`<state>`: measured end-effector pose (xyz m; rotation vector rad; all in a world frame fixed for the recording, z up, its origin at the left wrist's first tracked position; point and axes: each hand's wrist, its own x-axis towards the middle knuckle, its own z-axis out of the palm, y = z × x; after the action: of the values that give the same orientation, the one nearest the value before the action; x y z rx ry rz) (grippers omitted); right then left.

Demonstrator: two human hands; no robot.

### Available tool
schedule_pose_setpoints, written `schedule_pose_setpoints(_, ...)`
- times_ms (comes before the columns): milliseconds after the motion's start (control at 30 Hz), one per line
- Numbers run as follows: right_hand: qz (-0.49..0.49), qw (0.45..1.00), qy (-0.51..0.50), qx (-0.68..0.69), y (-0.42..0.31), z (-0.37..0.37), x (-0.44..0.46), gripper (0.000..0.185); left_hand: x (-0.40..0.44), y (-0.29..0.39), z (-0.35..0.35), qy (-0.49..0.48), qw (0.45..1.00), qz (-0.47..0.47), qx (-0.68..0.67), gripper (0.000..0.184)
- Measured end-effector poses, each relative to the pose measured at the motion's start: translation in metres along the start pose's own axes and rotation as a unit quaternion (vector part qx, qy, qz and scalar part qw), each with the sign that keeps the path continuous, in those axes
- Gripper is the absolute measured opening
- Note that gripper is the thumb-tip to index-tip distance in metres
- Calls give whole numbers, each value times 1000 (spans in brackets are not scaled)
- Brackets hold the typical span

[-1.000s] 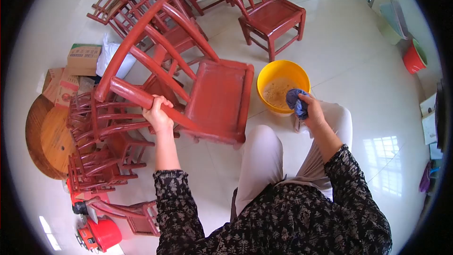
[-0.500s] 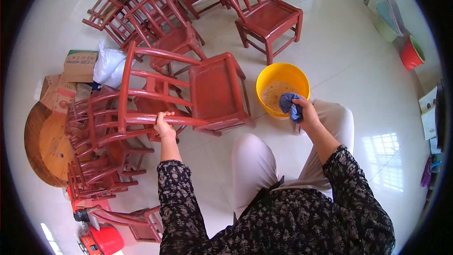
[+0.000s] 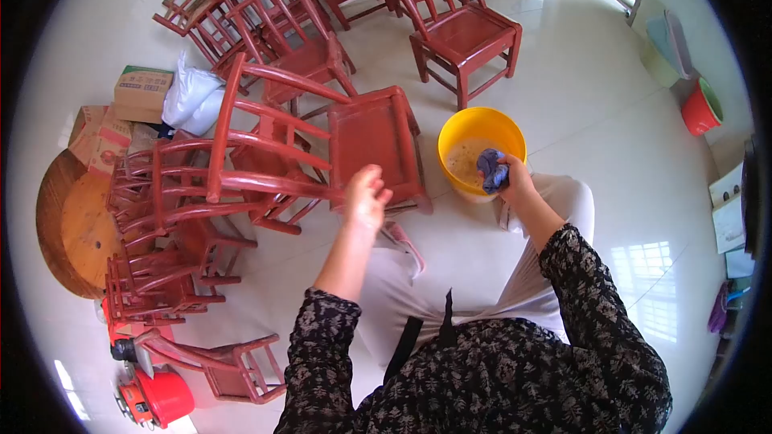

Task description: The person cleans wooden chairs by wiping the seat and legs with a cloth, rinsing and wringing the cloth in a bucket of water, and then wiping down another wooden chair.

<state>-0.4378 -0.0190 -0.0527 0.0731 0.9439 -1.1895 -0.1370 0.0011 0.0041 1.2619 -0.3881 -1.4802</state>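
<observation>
**Left hand free beside red chair, right hand grasping cloth at bucket**

Clock from view centre. Left hand (image 3: pixel 366 197): centre, fingers loosely curled, nothing in grasp; contact with red chair (image 3: pixel 370 133) at 11 o'clock: can't tell. Right hand (image 3: pixel 517 181), 3 o'clock, clutches bunched blue cloth (image 3: pixel 492 171) over near rim of yellow bucket (image 3: pixel 465 124), 2 o'clock, cloudy liquid inside. Floor (image 3: pixel 579 96): pale glossy tile, thin joints, window glare between 3 and 4. More red chairs (image 3: pixel 466 32) from 9 round to 1. Round wooden board (image 3: pixel 87 229) at 9. Cardboard box (image 3: pixel 141 98) at 10, white bag (image 3: pixel 195 100) beside it. Box printing too small to read.
</observation>
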Motion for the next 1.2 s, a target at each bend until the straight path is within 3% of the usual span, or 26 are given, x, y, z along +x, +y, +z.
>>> schedule_pose_setpoints(33, -3, 1000, 2, -4, -5, 1, 10, 35, 6, -16, 14, -16, 998, -52, 20, 19)
schedule_pose_setpoints(100, -69, 981, 37, -177, -11, 8, 43, 32, 14, -43, 36, -107, 990, -79, 54, 15)
schedule_pose_setpoints(167, -134, 900, 42, -413, -16, 14, 66, 34, 22, -53, 57, -126, 981, -136, 63, 16)
schedule_pose_setpoints(267, -145, 824, -14, -548, -17, -23, 143, 31, 54, -83, 74, -133, 977, -154, 57, 16)
schedule_pose_setpoints(367, -135, 795, -12, -591, -16, -14, 154, 32, 83, -118, 76, -105, 970, -210, 70, 14)
schedule_pose_setpoints(400, -90, 819, 16, -567, -16, -19, 165, 32, 76, -112, 90, -82, 971, -218, 46, 16)
schedule_pose_setpoints(467, -34, 837, 40, -545, -17, -35, 196, 32, 75, -101, 113, -126, 974, -183, 38, 18)
schedule_pose_setpoints(567, 8, 818, 19, -575, -2, -107, 273, 33, 83, -101, 126, -121, 972, -201, 21, 20)
schedule_pose_setpoints(633, -245, 705, 89, -660, 27, -175, 321, 31, 88, -106, 128, -118, 966, -231, 14, 21)
schedule_pose_setpoints(700, -228, 596, 147, -756, 38, -171, 312, 32, 91, -111, 131, -116, 967, -226, 10, 21)
schedule_pose_setpoints(800, -169, 527, 133, -822, 44, -152, 296, 33, 96, -115, 132, -107, 964, -242, 19, 20)
schedule_pose_setpoints(933, -137, 488, 113, -855, 41, -142, 284, 34, 95, -115, 134, -95, 963, -251, 29, 20)
schedule_pose_setpoints(1200, -74, 467, 90, -876, 21, -112, 257, 37, 109, -142, 134, -60, 964, -257, 27, 16)
